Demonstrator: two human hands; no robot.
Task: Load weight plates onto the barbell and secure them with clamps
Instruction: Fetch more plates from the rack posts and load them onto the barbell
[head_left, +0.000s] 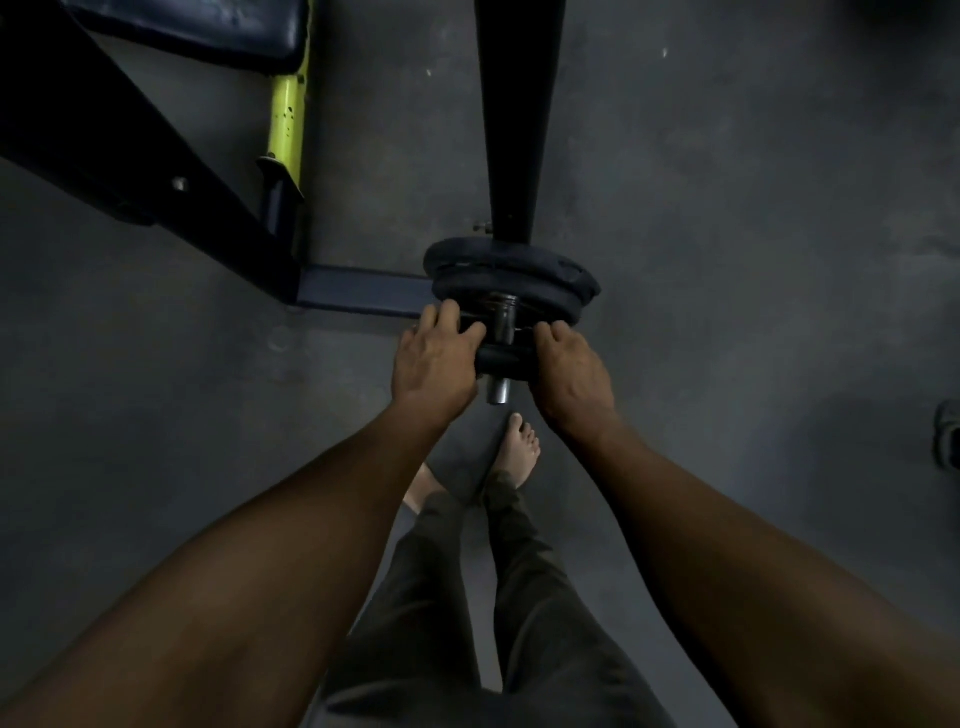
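Head cam: L hand (434, 358) & R hand (569, 369) both gripping small plate (501, 358) on barbell sleeve (500, 389), near stacked plates (511, 275).

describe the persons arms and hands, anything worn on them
Both forearms are bare to the frame edge: no sleeves, gloves, watch or rings visible on the left hand or right hand. The dim light could hide small details.

Small black weight plate (503, 359): sitting on the steel barbell sleeve (500, 389) near its end. Two larger dark plates (511, 275): sitting stacked further in along the sleeve.
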